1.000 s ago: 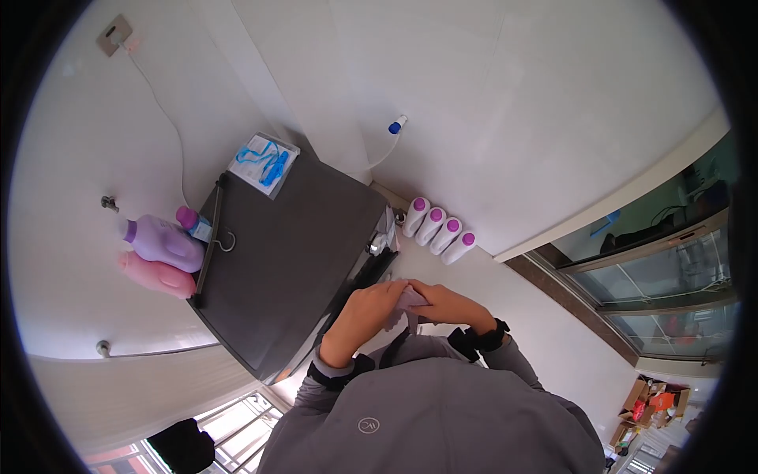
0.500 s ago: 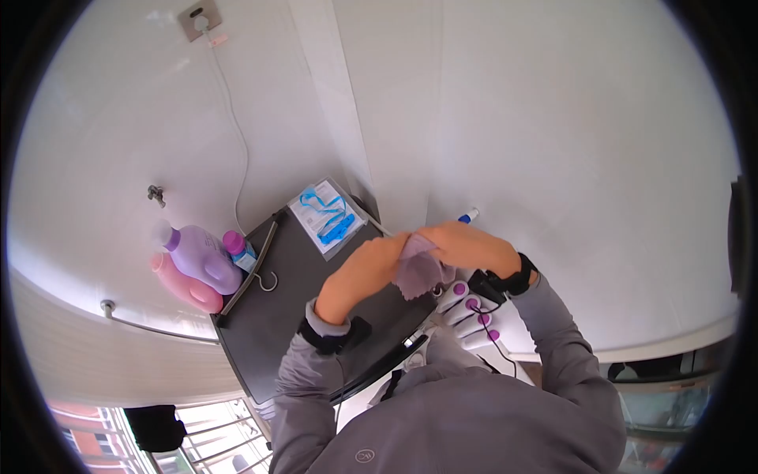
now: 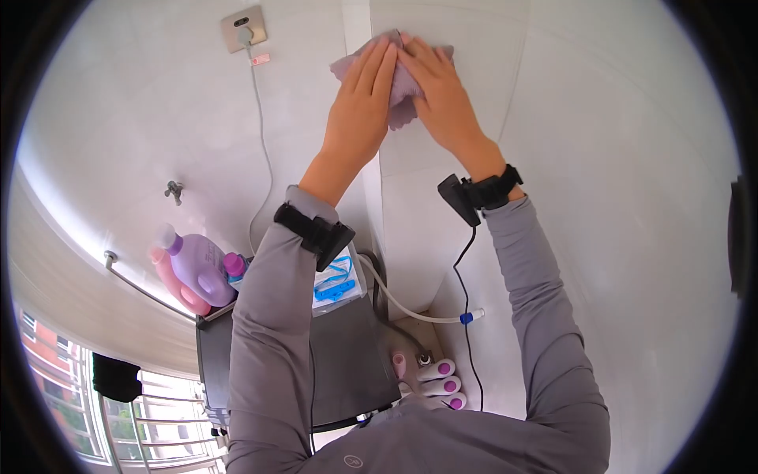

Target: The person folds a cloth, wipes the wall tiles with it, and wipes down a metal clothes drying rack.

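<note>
A pale purple cloth [image 3: 404, 88] lies spread against the white wall near the top of the view, under both hands. My left hand [image 3: 365, 99] presses on its left part, with the fingers stretched upward. On its right part rests my right hand [image 3: 442, 95], fingers extended and close to the left fingertips. Cloth edges stick out on both sides and below the hands. Both wrists wear black straps with small black devices.
Below is a dark-topped cabinet [image 3: 351, 355] with a bagged blue item [image 3: 335, 290]. Purple [image 3: 197, 265] and pink [image 3: 170, 280] bottles stand at left. White bottles with purple caps [image 3: 442, 385] are low down, near a hose [image 3: 410, 312]. A plugged socket [image 3: 244, 30] is on the wall.
Both hands have risen from in front of the body to the wall with the cloth, which was held hanging between them and is now flattened there. The view has shifted too.
</note>
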Tool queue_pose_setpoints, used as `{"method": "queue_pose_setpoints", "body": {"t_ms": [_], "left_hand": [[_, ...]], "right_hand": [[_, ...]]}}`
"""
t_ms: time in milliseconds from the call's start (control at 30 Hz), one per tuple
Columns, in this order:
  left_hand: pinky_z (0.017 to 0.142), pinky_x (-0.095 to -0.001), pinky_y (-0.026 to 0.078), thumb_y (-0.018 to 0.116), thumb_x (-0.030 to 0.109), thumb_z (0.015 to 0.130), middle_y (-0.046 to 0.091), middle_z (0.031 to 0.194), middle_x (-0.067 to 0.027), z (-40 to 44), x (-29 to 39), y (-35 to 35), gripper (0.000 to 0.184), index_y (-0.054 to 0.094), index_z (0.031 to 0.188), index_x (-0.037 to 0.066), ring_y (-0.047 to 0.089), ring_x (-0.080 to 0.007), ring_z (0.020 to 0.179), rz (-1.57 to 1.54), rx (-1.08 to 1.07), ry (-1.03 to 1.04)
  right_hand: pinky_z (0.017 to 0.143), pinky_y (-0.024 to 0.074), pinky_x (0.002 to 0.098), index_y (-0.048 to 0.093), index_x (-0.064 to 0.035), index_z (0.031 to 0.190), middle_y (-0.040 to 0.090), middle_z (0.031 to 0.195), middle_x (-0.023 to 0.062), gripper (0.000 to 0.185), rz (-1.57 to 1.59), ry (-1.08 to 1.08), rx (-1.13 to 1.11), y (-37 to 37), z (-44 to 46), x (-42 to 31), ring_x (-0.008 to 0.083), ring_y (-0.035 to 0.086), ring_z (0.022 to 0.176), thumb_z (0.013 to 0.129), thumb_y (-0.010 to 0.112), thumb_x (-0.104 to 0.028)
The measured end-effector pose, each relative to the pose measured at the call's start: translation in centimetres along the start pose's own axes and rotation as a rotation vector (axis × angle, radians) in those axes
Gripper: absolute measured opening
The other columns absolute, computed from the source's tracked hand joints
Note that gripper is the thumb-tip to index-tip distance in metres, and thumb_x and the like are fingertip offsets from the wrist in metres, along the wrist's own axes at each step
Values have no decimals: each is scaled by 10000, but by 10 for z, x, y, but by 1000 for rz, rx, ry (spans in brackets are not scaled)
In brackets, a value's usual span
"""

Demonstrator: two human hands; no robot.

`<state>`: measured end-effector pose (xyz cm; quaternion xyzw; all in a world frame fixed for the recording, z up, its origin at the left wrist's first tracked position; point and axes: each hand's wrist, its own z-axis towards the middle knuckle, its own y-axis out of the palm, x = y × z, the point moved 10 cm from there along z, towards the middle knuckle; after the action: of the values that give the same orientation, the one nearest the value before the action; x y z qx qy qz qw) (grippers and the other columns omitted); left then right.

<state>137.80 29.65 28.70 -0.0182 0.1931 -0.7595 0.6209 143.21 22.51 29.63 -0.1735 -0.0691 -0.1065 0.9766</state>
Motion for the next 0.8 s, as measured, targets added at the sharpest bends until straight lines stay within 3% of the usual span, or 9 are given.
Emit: {"method": "queue_pose_setpoints", "body": {"t_ms": [33, 133, 167, 267, 400, 500, 633, 800], "left_hand": [[1104, -404, 348, 616, -5, 758, 368, 1470, -163, -20, -8, 26, 721, 343, 1426, -15, 363, -346, 1349, -54, -93, 3], [1121, -432, 306, 654, 113, 723, 377, 1476, -143, -88, -9, 67, 756, 377, 1418, 6, 352, -314, 1362, -10, -244, 0], [1117, -419, 311, 637, 149, 738, 398, 1471, -114, -156, -5, 97, 722, 404, 1411, 32, 383, -278, 1347, 86, -302, 38], [1105, -392, 331, 605, 129, 751, 405, 1476, -83, -206, 7, 114, 691, 415, 1412, 57, 401, -243, 1339, 149, -371, 6], [1093, -394, 345, 564, 75, 779, 436, 1449, -105, -160, 1, 94, 640, 423, 1402, 34, 423, -254, 1326, 93, -312, 4], [1096, -420, 333, 526, 48, 807, 442, 1436, -144, -65, -13, 61, 589, 434, 1387, 3, 418, -295, 1330, 92, -188, -19], [1113, -413, 310, 545, 52, 812, 419, 1457, -129, 44, -13, 20, 625, 389, 1415, 4, 383, -295, 1355, 131, -40, -16], [1112, -454, 294, 539, 30, 788, 405, 1467, -137, 25, -2, 47, 672, 369, 1438, 26, 368, -304, 1365, 73, -63, -37]], "right_hand": [[1118, 233, 511, 429, -58, 1405, 336, 1510, 136, 648, 105, 65, -94, 29, -21, 16, 335, 312, 1384, 769, 519, 34], [1089, 257, 534, 451, -98, 1401, 359, 1499, 147, 619, 3, 196, -82, 71, -102, 18, 350, 349, 1363, 794, 545, -16], [1067, 284, 522, 486, -109, 1376, 393, 1481, 139, 579, -79, 252, -81, 113, -178, 18, 337, 378, 1349, 805, 556, -49], [1059, 289, 513, 500, -110, 1360, 402, 1477, 134, 550, -52, 267, -115, 136, -233, 7, 339, 392, 1337, 814, 546, -79], [1089, 258, 497, 453, -88, 1397, 359, 1505, 132, 616, 44, 208, -123, 114, -187, 15, 318, 352, 1368, 788, 543, -60], [1121, 223, 493, 422, -73, 1418, 338, 1518, 117, 652, 101, 169, -44, 69, -85, 30, 314, 319, 1390, 777, 536, -45], [1140, 203, 474, 411, -81, 1422, 324, 1529, 79, 704, 116, 66, 82, 15, 21, 48, 302, 292, 1403, 737, 541, 21], [1140, 182, 496, 403, -96, 1430, 312, 1536, 94, 694, 80, 200, 141, 23, -15, 62, 314, 288, 1407, 758, 538, 13]]}}
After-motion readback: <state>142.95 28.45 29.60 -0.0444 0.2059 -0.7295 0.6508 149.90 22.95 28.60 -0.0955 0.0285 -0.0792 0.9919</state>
